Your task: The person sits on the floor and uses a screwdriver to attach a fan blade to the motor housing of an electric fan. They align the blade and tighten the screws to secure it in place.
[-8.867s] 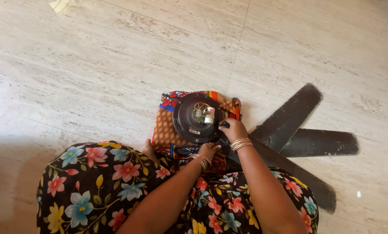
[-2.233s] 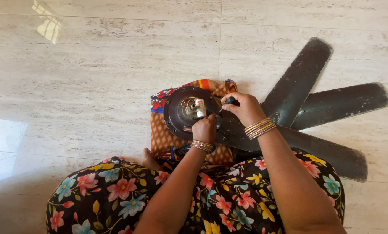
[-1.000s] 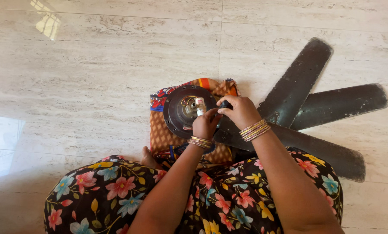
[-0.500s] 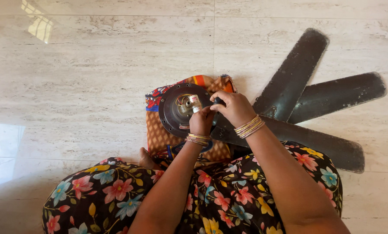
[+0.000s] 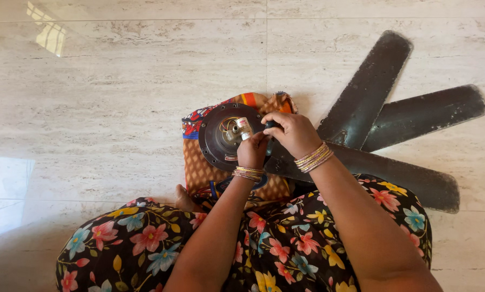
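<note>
Fan motor (image 5: 227,136) is being steadied on patterned cloth (image 5: 202,170), straight ahead of knees, disc lying flat, shaft pointing up at camera. Left hand (image 5: 251,153) is being pressed closed against motor's right rim. Right hand (image 5: 289,132) is being kept clenched on dark tool handle (image 5: 270,125) just right of rim; tip hidden. Both hands nearly touching, left nearer motor. Blades (image 5: 385,121) fanning out rightward on floor (image 5: 118,81). Against half a second ago: grips unchanged, view barely shifted.

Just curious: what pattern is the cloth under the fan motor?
Orange with small dots and a colourful border, the cloth shows best in the head view.
</note>
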